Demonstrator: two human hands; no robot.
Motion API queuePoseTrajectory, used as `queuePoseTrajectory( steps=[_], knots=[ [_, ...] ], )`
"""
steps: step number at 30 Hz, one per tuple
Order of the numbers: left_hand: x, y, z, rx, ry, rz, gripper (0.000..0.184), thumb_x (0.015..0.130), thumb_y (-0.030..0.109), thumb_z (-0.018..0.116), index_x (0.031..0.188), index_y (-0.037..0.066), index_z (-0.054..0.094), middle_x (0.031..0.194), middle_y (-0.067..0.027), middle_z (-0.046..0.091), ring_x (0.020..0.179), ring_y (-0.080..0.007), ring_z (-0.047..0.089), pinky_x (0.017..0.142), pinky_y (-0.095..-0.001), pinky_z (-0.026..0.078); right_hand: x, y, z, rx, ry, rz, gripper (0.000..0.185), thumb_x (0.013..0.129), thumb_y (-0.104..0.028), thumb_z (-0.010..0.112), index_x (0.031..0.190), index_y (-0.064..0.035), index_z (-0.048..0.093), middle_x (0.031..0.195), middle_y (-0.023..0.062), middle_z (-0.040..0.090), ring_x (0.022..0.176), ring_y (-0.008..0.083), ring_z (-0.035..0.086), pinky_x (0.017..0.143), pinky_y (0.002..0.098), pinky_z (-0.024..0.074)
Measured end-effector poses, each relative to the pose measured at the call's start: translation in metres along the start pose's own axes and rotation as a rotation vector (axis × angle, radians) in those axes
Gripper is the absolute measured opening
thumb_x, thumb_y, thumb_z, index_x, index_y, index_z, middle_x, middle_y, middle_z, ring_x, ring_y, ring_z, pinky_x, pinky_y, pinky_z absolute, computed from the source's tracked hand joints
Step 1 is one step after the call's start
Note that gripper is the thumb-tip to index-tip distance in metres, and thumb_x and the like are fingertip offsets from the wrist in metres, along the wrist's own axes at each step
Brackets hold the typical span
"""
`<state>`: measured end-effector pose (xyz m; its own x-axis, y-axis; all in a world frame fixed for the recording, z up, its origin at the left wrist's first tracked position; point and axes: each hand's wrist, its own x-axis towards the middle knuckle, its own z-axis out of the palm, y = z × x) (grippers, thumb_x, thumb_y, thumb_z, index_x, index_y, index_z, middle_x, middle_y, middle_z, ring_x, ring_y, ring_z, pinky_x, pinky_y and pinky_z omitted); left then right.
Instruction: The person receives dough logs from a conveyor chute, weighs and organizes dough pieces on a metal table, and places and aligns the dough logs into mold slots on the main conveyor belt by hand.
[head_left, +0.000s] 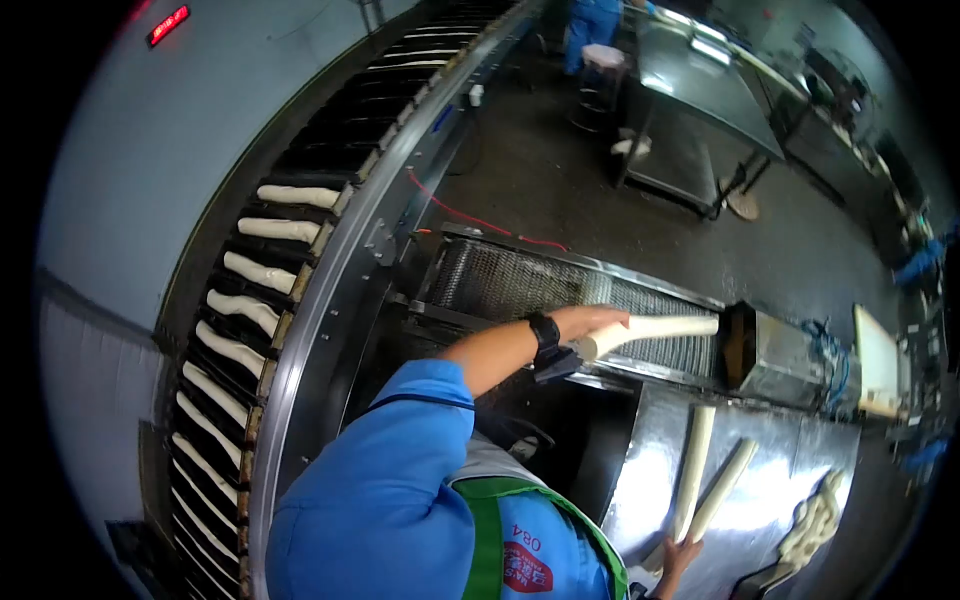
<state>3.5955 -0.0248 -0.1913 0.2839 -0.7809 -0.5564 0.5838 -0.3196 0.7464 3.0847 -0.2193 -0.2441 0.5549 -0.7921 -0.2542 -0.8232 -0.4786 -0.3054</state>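
Note:
My left hand (592, 322), with a black watch on its wrist, is closed around a thick pale dough log (668, 327) above a metal mesh conveyor (520, 275). Lower right, my right hand (683, 556) grips the near ends of two long dough logs, one on the left (694, 470) and one on the right (727, 488), which spread apart over a steel table (790, 440). Part of the right hand's fingers is hidden by the dough. A heap of twisted dough pieces (812, 520) lies near the table's right edge.
Along my left runs a long conveyor with dark trays, many bearing a dough strip (262, 272), behind a metal rail (330, 240). A metal housing (785, 350) stands at the mesh conveyor's far end. Farther back are a steel table (700, 80), a stool (602, 58) and a person in blue (592, 30).

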Motion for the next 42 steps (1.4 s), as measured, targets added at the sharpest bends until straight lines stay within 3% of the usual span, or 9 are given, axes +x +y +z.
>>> queuePoseTrajectory(
  steps=[8,17,23,24,26,28,32,38,42],
  knots=[
    [-0.109,0.069,-0.086,-0.785,0.166,0.490,0.045,0.072,0.035,0.046,0.096,-0.003,0.045,0.071,-0.0113,0.055,0.058,-0.0187,0.057,0.052,-0.0296,0.050,0.012,-0.055,0.016,-0.440,-0.228,0.233,0.062,0.063,-0.039,0.061,0.109,-0.0015,0.043,0.104,0.0268,0.044,0.099,0.0362,0.040,0.085,0.0394,0.0330],
    [-0.257,0.143,-0.263,-0.678,0.864,1.462,0.041,0.073,0.027,0.039,0.100,-0.004,0.042,0.080,-0.0128,0.053,0.067,-0.0180,0.055,0.057,-0.0270,0.048,0.059,-0.183,0.039,-0.253,-0.121,0.045,0.059,0.063,-0.039,0.061,0.104,0.0008,0.046,0.101,0.0217,0.044,0.094,0.0307,0.041,0.080,0.0372,0.0343],
    [-0.250,0.065,-0.440,-1.026,0.923,1.364,0.031,0.075,0.030,0.044,0.095,0.006,0.044,0.085,-0.0063,0.053,0.080,-0.0182,0.053,0.073,-0.0326,0.044,0.094,-0.316,-0.022,0.416,-0.124,-0.088,0.058,0.062,-0.039,0.060,0.101,0.0023,0.047,0.099,0.0183,0.044,0.091,0.0271,0.042,0.077,0.0358,0.0352],
    [-0.239,0.026,-0.467,-0.997,0.764,1.260,0.025,0.074,0.028,0.049,0.090,0.009,0.046,0.085,-0.0023,0.051,0.081,-0.0145,0.049,0.074,-0.0303,0.040,0.096,-0.346,-0.033,0.513,-0.145,-0.108,0.057,0.062,-0.039,0.060,0.100,0.0026,0.048,0.099,0.0177,0.044,0.090,0.0265,0.043,0.076,0.0355,0.0354],
    [-0.266,0.035,-0.448,-1.023,1.092,0.704,0.026,0.072,0.028,0.053,0.088,0.008,0.048,0.078,-0.0015,0.049,0.069,-0.0140,0.047,0.064,-0.0266,0.038,0.098,-0.412,-0.049,0.664,-0.196,-0.174,0.057,0.062,-0.039,0.060,0.099,0.0031,0.048,0.098,0.0166,0.044,0.089,0.0253,0.043,0.075,0.0350,0.0357],
    [-0.265,0.023,-0.463,-0.939,1.178,0.832,0.025,0.069,0.024,0.056,0.087,0.008,0.049,0.079,-0.0013,0.049,0.067,-0.0130,0.044,0.062,-0.0251,0.035,0.103,-0.480,-0.057,0.785,-0.259,-0.254,0.056,0.062,-0.038,0.060,0.098,0.0036,0.049,0.097,0.0155,0.044,0.088,0.0241,0.043,0.074,0.0345,0.0360],
    [-0.313,0.029,-0.448,-0.544,1.201,0.943,0.044,0.071,0.024,0.053,0.112,0.012,0.042,0.120,-0.0042,0.036,0.115,-0.0154,0.024,0.093,-0.0337,0.010,0.080,-0.629,-0.046,0.710,-0.042,-0.489,0.056,0.067,-0.046,0.055,0.090,0.0048,0.051,0.087,0.0077,0.049,0.078,0.0146,0.045,0.068,0.0277,0.0371],
    [-0.343,0.022,-0.437,-0.407,1.371,1.053,0.048,0.072,0.023,0.049,0.115,0.006,0.039,0.117,-0.0099,0.033,0.110,-0.0187,0.029,0.096,-0.0310,0.014,0.081,-0.850,-0.004,0.796,-0.448,-1.059,0.035,0.065,-0.020,0.052,0.091,0.0040,0.053,0.081,0.0062,0.054,0.073,0.0129,0.050,0.065,0.0235,0.0393],
    [-0.340,0.015,-0.427,-0.358,1.452,0.976,0.043,0.075,0.022,0.047,0.113,0.006,0.040,0.110,-0.0080,0.035,0.107,-0.0166,0.032,0.095,-0.0316,0.019,0.099,-0.967,0.077,0.420,-0.478,-1.403,0.041,0.064,-0.035,0.058,0.091,-0.0036,0.057,0.089,0.0142,0.047,0.085,0.0255,0.048,0.076,0.0327,0.0378]
  ],
)
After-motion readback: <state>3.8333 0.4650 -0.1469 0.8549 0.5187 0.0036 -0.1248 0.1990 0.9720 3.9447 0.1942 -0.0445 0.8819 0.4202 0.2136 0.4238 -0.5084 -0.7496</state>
